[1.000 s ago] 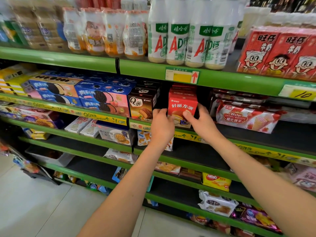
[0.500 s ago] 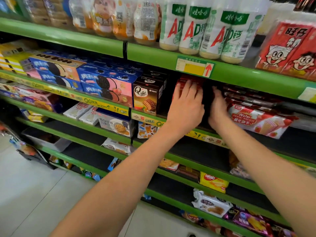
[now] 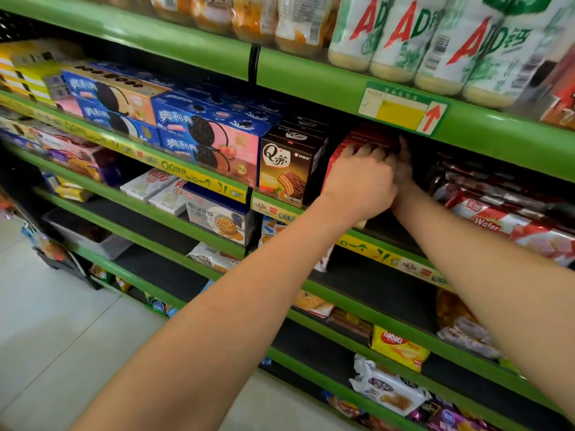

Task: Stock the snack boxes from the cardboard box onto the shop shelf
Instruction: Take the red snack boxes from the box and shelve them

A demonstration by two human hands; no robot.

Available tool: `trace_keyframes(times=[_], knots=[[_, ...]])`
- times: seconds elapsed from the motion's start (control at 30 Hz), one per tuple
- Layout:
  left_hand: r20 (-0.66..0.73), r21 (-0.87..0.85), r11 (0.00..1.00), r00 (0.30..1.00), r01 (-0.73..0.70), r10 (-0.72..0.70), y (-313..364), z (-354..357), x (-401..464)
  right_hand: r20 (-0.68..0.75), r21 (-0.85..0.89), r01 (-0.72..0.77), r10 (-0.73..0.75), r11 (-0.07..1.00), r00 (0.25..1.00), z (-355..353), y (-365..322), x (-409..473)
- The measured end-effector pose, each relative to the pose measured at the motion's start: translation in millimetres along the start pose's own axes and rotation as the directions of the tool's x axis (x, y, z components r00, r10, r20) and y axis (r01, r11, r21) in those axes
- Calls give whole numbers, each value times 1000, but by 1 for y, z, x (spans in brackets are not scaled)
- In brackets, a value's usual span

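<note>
Where both forearms reach into the second tier of the green shop shelf [image 3: 311,84], the left hand [image 3: 361,185] lies over the front of the red snack box [image 3: 365,140], its fingers [image 3: 368,150] curled onto the box top, so that most of the box face is hidden. Behind it the right hand [image 3: 403,172] is largely covered by the left; whether its fingers hold the box cannot be told. Beside the red box stands a brown Q-cake box [image 3: 287,166], just apart.
</note>
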State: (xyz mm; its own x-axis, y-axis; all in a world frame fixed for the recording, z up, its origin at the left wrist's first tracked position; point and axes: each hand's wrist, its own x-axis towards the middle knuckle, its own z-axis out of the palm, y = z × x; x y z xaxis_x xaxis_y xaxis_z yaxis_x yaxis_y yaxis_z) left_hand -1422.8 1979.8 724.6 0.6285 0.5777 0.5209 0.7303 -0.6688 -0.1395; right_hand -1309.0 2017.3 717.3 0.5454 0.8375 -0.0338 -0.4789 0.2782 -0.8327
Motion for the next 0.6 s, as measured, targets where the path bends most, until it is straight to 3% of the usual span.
trace_keyframes(times=[0.07, 0.17, 0.33, 0.43, 0.5, 0.6], knots=[[-12, 0, 1000, 1000, -8, 8, -5, 1, 1, -38, 82, -46, 49, 996, 998, 11, 3, -5], [-24, -4, 1000, 1000, -3, 3, -13, 1, 1, -122, -2, -3, 3, 1000, 992, 22, 8, -1], [-30, -8, 1000, 1000, -6, 5, -21, 4, -1, -78, 75, -31, 37, 997, 996, 21, 12, 5], [-21, -17, 1000, 1000, -11, 11, -25, 3, -1, -60, 32, -54, 56, 998, 997, 23, 17, 13], [-14, -15, 1000, 1000, -18, 17, -28, 3, 1, 22, 95, -94, 92, 991, 995, 21, 17, 16], [-11, -12, 1000, 1000, -11, 11, -29, 5, 3, 11, 30, -90, 90, 995, 996, 24, 20, 15]])
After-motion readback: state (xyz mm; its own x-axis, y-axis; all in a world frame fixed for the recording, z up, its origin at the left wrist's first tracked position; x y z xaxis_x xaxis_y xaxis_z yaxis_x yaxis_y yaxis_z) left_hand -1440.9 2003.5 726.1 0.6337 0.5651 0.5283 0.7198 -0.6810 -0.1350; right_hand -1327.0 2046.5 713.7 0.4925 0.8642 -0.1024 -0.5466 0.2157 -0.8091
